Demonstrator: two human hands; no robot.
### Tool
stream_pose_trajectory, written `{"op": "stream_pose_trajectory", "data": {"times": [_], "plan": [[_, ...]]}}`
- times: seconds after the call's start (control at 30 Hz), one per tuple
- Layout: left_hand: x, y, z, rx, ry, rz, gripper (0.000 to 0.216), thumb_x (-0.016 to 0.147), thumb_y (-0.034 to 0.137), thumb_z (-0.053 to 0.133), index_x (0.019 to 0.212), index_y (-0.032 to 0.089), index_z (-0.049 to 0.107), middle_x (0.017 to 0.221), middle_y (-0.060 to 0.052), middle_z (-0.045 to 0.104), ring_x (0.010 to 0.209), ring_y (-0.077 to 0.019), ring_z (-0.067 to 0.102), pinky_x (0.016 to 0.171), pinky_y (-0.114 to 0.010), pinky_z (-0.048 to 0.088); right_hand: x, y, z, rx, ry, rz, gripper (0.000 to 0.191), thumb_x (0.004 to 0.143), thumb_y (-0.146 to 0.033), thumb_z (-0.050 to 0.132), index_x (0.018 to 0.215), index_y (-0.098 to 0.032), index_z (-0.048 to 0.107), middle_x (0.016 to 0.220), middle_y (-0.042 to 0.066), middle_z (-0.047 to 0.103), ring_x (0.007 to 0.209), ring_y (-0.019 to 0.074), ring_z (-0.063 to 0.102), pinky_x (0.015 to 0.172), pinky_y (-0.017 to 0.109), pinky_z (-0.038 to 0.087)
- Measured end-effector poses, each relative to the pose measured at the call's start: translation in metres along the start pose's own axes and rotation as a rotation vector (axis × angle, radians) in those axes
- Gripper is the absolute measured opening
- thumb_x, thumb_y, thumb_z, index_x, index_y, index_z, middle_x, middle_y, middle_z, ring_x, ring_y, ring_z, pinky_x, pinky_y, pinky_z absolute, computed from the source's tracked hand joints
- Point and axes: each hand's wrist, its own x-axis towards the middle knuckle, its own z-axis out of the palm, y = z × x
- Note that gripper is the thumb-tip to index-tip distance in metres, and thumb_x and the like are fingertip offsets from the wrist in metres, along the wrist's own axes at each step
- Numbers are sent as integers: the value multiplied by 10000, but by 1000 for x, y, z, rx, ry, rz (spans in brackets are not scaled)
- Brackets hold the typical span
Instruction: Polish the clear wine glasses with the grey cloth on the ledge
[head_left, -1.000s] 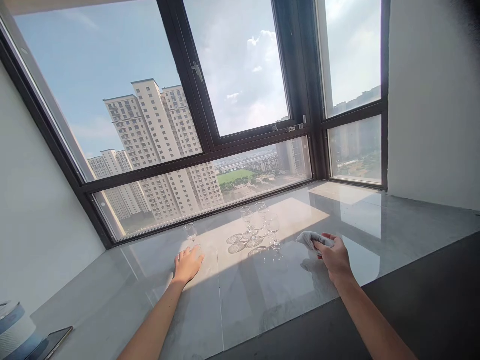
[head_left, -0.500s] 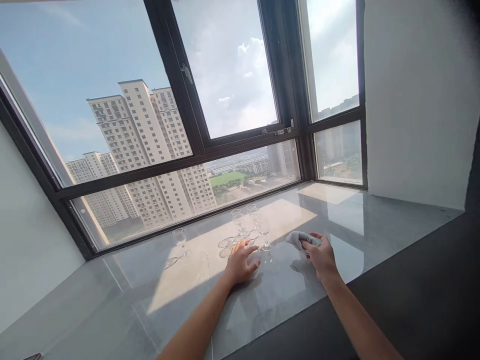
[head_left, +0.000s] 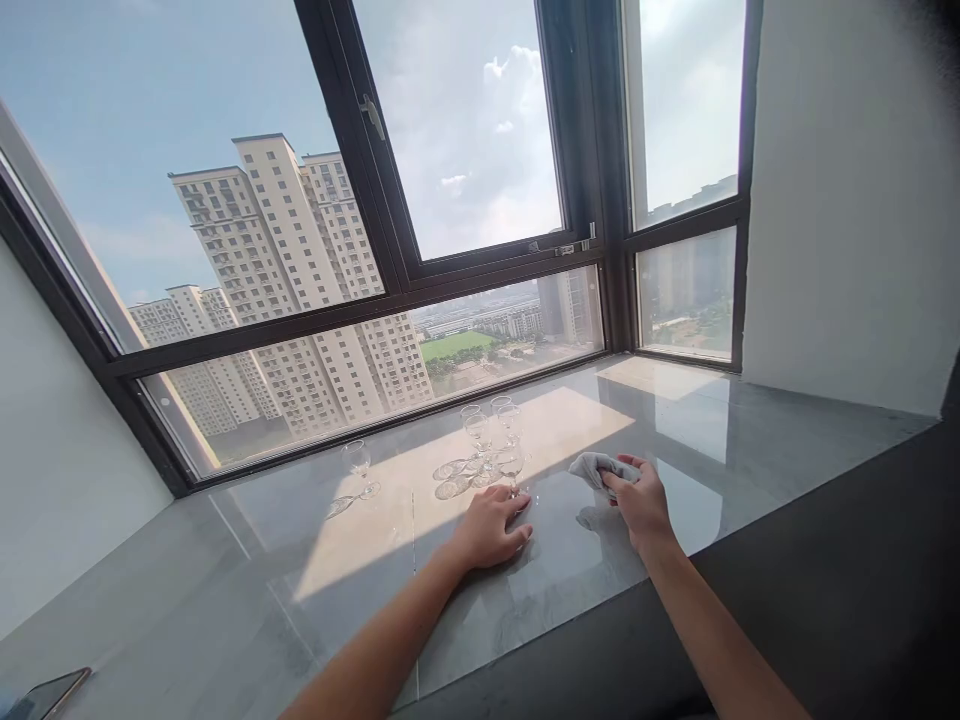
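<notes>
The person's left hand was partly open, thumb parted from the fingers, just in front of the nearest glass of a cluster standing on the tiled windowsill; whether the fingertips touched that glass's foot could not be told. The right hand was closed around a bunched pale cloth, to the right of the cluster. Another stemmed glass stood upright apart to the left, near the window frame.
</notes>
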Motion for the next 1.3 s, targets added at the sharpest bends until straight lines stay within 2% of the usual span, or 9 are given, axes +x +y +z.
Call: {"op": "stream_pose_trajectory", "data": {"times": [0.13,0.23,0.3,0.37,0.53,0.73,0.83,1.0,1.3], "plan": [[-76,-36,-26,70,15,-171,566,893,464,478,1437,312,490,1383,-64,562,1295,-284,474,1141,-459,288,3,5,-1,-19,-9,-9,610,628,-420,734,1150,-188,521,1079,148,631,813,236,606,544,289,489],[-129,-80,-47,147,38,-417,544,916,468,410,1419,291,518,1423,-52,546,1348,-285,428,1147,-451,277,4,6,-2,-23,-14,-3,618,635,-407,740,1167,-185,517,1124,167,620,825,245,615,551,296,500],[-152,-109,-57,182,39,-607,559,922,470,379,1426,270,516,1492,-48,483,1418,-295,339,1169,-480,230,4,5,-2,-30,-11,3,622,634,-410,747,1168,-184,519,1129,174,620,822,251,619,547,301,502],[-161,-131,-62,174,29,-702,566,916,459,385,1437,270,502,1538,-39,423,1452,-287,288,1182,-485,203,3,5,-2,-38,-5,7,627,629,-416,758,1162,-184,523,1127,177,624,825,258,622,542,303,506],[-151,-158,-61,203,74,-802,570,876,516,466,1389,281,538,1560,-81,381,1474,-315,251,1182,-504,193,3,6,-2,-51,7,-3,626,629,-418,762,1161,-184,529,1100,173,636,820,266,626,522,299,503],[-139,-175,-60,248,62,-772,504,887,485,450,1323,251,547,1453,-118,517,1440,-296,327,1169,-489,210,2,4,-2,-44,-16,0,631,632,-420,756,1167,-185,517,1103,174,631,823,266,623,525,299,500],[-137,-182,-59,252,44,-770,586,893,502,431,1412,233,473,1512,-128,445,1442,-312,324,1167,-491,200,1,2,-2,-42,-14,3,625,634,-417,751,1163,-183,516,1088,167,634,811,256,619,521,292,491],[-133,-190,-58,294,23,-794,667,909,519,385,1508,227,371,1588,-127,312,1463,-322,279,1172,-499,181,1,2,-2,-32,-9,4,602,643,-407,742,1159,-187,521,1070,153,635,803,249,614,526,291,489],[-123,-196,-65,300,51,-897,626,921,521,348,1481,245,389,1546,-151,387,1457,-319,286,1159,-549,173,4,8,-2,-51,-28,-5,644,635,-437,752,1184,-193,519,1126,166,618,828,260,619,537,297,489]]}}
